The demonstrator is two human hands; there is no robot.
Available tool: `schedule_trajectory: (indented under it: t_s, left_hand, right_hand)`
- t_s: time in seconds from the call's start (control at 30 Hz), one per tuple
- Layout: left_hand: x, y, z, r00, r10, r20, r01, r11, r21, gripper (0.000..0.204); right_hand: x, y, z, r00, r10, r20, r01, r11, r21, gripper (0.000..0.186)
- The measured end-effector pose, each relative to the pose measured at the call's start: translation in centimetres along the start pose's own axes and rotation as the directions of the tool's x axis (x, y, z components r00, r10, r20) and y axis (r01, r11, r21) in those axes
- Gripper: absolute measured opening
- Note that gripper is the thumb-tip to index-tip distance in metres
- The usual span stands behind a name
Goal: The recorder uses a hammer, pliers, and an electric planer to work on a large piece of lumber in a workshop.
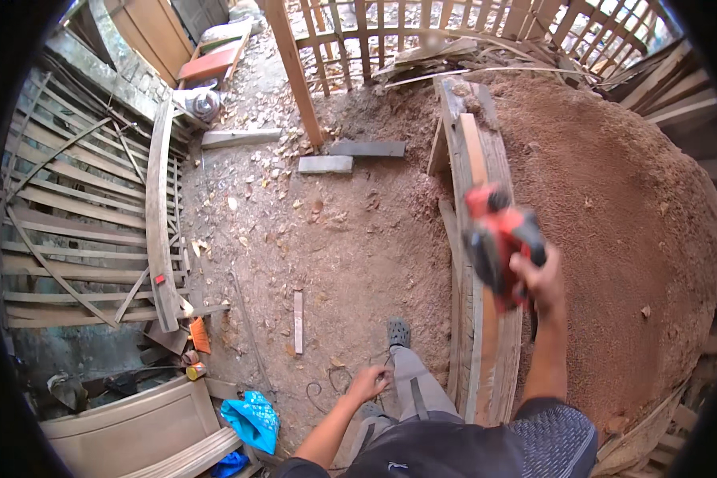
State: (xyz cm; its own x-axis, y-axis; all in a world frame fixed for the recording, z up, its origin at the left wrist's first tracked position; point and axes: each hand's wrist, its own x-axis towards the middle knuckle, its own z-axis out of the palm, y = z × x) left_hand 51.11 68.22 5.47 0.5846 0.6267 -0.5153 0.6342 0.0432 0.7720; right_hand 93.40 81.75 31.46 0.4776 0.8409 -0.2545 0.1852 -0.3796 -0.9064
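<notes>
My right hand (535, 277) grips a red and black handheld power tool, apparently a planer (498, 235), blurred and held over a long wooden plank (490, 366). The plank lies lengthwise on a rough timber bench (454, 135), with a lighter strip along its top. My left hand (369, 383) hangs beside my left leg, away from the tool, its fingers loosely bent and apparently holding nothing. A dark cable (334, 370) lies in loops on the dirt just left of that hand.
Brown shavings or dirt (613, 239) cover the right side. Slatted panels (72, 215), a blue bag (251, 422) and a cream wooden panel (123, 426) are at left. An upright post (291, 72), loose blocks (325, 164) and a lattice fence (366, 32) stand or lie ahead.
</notes>
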Motion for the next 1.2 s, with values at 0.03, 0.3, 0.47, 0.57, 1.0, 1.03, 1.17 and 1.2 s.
schedule_trajectory:
  t_s: [0.03, 0.3, 0.47, 0.57, 1.0, 1.03, 1.17, 1.2]
  left_hand:
    - [-2.6, -0.7, 0.0, 0.998, -0.041, 0.047, 0.041, 0.999, 0.009, 0.036]
    - [-11.4, -12.4, 5.9, 0.99, -0.048, 0.135, 0.02, 0.98, 0.198, 0.043]
    - [-13.4, -15.8, 7.6, 0.986, 0.156, 0.051, -0.163, 0.968, 0.192, 0.053]
    - [-16.8, -14.6, 8.9, 0.943, 0.323, 0.078, -0.332, 0.903, 0.272, 0.048]
    - [-36.0, -6.9, 29.9, 0.46, 0.237, 0.856, -0.535, 0.843, 0.054, 0.128]
    - [-36.0, -7.6, 32.8, 0.565, 0.355, 0.745, -0.473, 0.879, -0.06, 0.133]
    - [-40.9, 2.9, 39.8, 0.799, 0.296, 0.523, -0.159, 0.943, -0.291, 0.139]
    - [-40.5, 2.5, 43.0, 0.865, 0.258, 0.431, -0.109, 0.934, -0.341, 0.138]
  right_hand:
    - [-3.7, 0.8, 0.1, 0.999, -0.022, 0.027, 0.023, 0.999, -0.024, 0.048]
    - [-27.9, 6.6, 1.2, 0.979, -0.016, 0.202, 0.035, 0.995, -0.09, 0.047]
    - [-44.4, 7.3, 0.7, 0.994, 0.108, -0.008, -0.108, 0.994, 0.036, 0.049]
    - [-57.4, 10.6, 0.3, 0.94, 0.169, -0.297, -0.09, 0.961, 0.261, 0.038]
    - [-101.4, 21.3, -2.2, 0.449, 0.511, -0.733, -0.11, 0.846, 0.522, 0.015]
    - [-103.0, 21.7, -2.3, 0.386, 0.538, -0.749, -0.123, 0.835, 0.536, 0.018]
    - [-109.4, 27.4, -2.7, 0.241, 0.591, -0.77, -0.15, 0.806, 0.572, 0.032]
    - [-110.6, 28.8, -3.0, 0.272, 0.603, -0.75, -0.163, 0.797, 0.581, 0.038]
